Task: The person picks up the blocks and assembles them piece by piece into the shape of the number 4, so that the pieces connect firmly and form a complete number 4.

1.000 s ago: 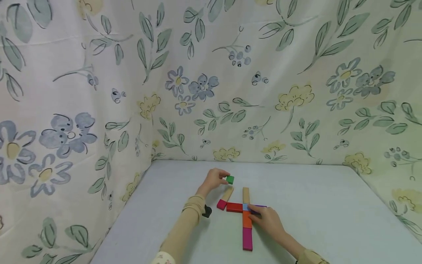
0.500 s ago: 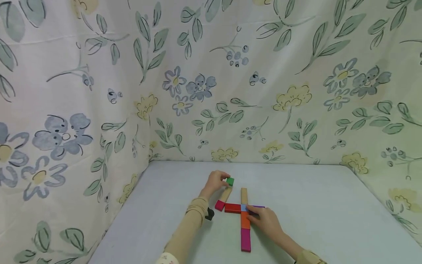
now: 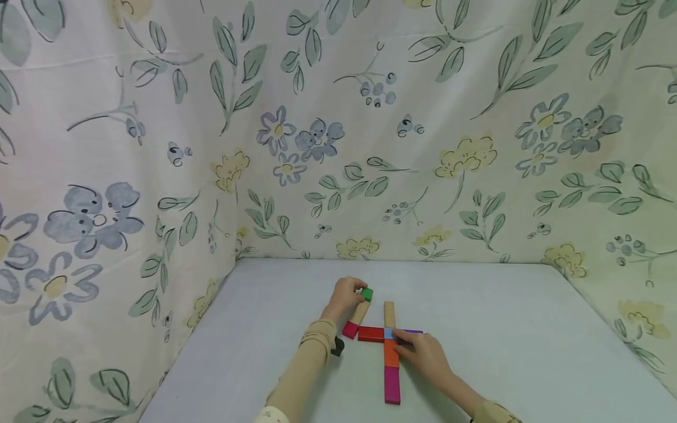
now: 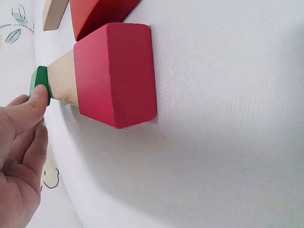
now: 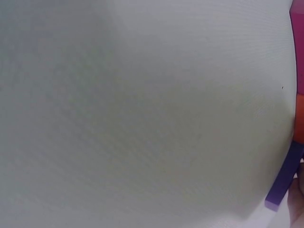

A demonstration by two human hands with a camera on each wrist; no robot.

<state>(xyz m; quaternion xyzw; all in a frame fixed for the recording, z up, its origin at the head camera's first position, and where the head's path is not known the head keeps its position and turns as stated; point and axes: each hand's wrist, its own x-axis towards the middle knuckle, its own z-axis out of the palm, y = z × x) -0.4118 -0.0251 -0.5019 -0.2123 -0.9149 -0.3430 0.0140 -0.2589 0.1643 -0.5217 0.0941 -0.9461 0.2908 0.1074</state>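
In the head view my left hand (image 3: 346,295) pinches a small green block (image 3: 367,294) at the far end of a slanted plain wooden block (image 3: 361,313). Thumb and green block (image 4: 40,78) also show in the left wrist view, the block right at the wood's end. A crimson block (image 4: 114,76) sits at that wooden block's near end. My right hand (image 3: 427,355) rests its fingertips at a light blue block (image 3: 388,333) and an orange block (image 3: 392,353). Beside its fingers lies a purple block (image 5: 285,178), partly covered by the hand in the head view.
A red block (image 3: 371,334) runs left from the light blue one. Another plain wooden block (image 3: 389,314) extends away from it, and a magenta block (image 3: 392,385) continues the line toward me. All lie on the white table (image 3: 502,329); a floral curtain (image 3: 370,147) hangs behind.
My left hand has brought the green block slightly nearer, up to the far end of the slanted wooden block. My right hand stays at the same blocks. The head view has shifted slightly.
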